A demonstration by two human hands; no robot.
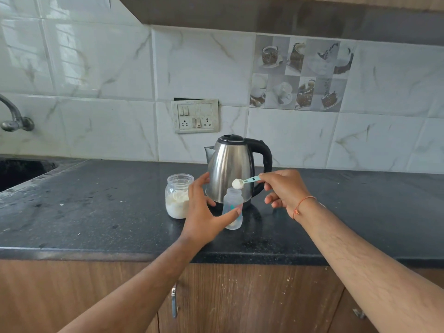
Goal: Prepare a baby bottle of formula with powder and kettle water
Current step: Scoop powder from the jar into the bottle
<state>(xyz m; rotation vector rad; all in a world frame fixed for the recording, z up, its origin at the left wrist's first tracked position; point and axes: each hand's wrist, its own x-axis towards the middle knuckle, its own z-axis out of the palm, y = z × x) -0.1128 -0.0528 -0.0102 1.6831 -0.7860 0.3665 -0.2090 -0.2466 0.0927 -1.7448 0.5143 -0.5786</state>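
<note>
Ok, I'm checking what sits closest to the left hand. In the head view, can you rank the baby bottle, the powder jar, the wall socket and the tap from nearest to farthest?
1. Baby bottle: held by the left hand.
2. Powder jar: just left of that hand.
3. Wall socket: up on the tiles, behind the kettle.
4. Tap: far left, by the sink.

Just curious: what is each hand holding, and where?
Right hand pinches the scoop by its handle end. Left hand steadies the bottle by its side.

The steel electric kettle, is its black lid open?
No, the black lid sits shut on the steel electric kettle.
</note>
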